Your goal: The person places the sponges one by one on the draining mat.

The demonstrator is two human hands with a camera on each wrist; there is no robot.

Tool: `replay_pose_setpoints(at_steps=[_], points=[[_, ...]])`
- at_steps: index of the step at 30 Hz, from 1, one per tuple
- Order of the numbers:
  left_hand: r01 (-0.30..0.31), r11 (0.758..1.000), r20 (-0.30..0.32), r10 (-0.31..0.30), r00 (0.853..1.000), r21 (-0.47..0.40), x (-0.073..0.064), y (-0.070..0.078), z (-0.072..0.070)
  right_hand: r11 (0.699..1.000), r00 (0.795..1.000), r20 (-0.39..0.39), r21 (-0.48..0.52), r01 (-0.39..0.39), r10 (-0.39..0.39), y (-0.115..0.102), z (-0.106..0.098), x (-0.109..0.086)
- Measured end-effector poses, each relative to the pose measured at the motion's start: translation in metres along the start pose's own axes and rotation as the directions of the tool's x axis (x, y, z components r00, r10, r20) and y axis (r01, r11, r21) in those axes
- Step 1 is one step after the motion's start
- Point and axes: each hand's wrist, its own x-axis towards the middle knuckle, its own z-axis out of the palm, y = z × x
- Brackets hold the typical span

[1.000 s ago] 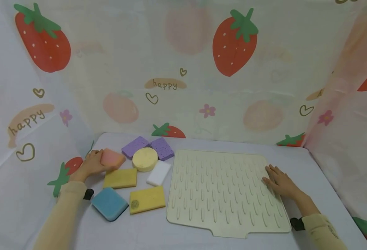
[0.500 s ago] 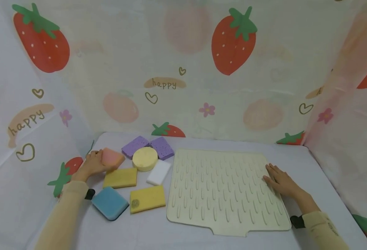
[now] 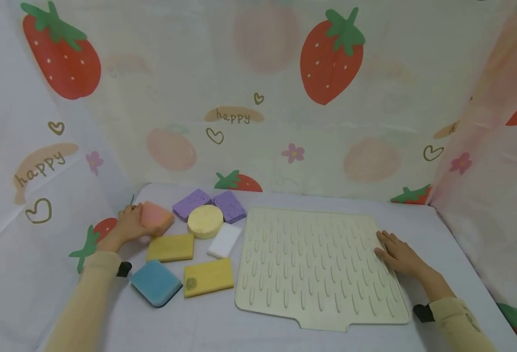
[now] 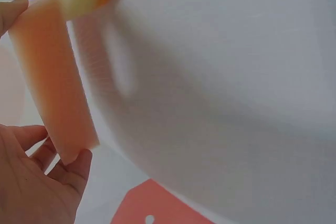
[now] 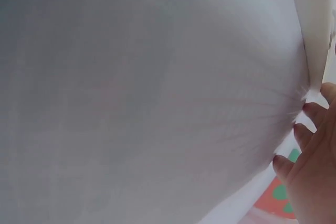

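Slightly farther left of the cream mat (image 3: 315,266) than half a second ago, the pink sponge (image 3: 156,217) is pinched between the fingers and thumb of the left hand (image 3: 128,227). Between it and the mat lies a round yellow sponge (image 3: 205,221); a white block (image 3: 224,240) sits just beside the mat's left edge, purple sponges (image 3: 191,205) by its far-left corner. Also left of the mat on the worktop (image 3: 197,325) are a plain yellow sponge (image 3: 170,248), a spotted yellow sponge (image 3: 210,277) and a blue sponge (image 3: 156,282). At the mat's right edge rests the right hand (image 3: 400,254), fingers extended, gripping nothing.
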Motion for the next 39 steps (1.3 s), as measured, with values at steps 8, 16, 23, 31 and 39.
replay_pose_setpoints(at_steps=[8,16,23,31,39], points=[[-0.031,0.999,-0.040,0.030,0.999,-0.026,-0.003,0.008,-0.011,0.999,1.000,-0.003,-0.027,0.024,-0.024,0.003,-0.003,-0.002],[-0.030,0.998,-0.044,0.028,0.999,-0.054,-0.004,0.020,-0.019,0.998,0.999,-0.011,-0.038,0.045,-0.045,0.005,-0.004,-0.002],[-0.069,0.996,-0.044,0.067,0.997,-0.055,0.003,0.032,-0.024,0.998,0.999,-0.017,-0.043,0.049,-0.050,0.012,0.000,-0.003],[-0.110,0.992,-0.039,0.108,0.993,-0.055,0.010,0.049,-0.029,0.997,0.998,-0.029,-0.056,0.052,-0.054,0.013,0.001,-0.002],[-0.150,0.987,-0.007,0.150,0.989,-0.063,0.015,0.064,-0.027,0.997,0.999,-0.018,-0.056,0.045,-0.046,0.011,0.002,-0.006]])
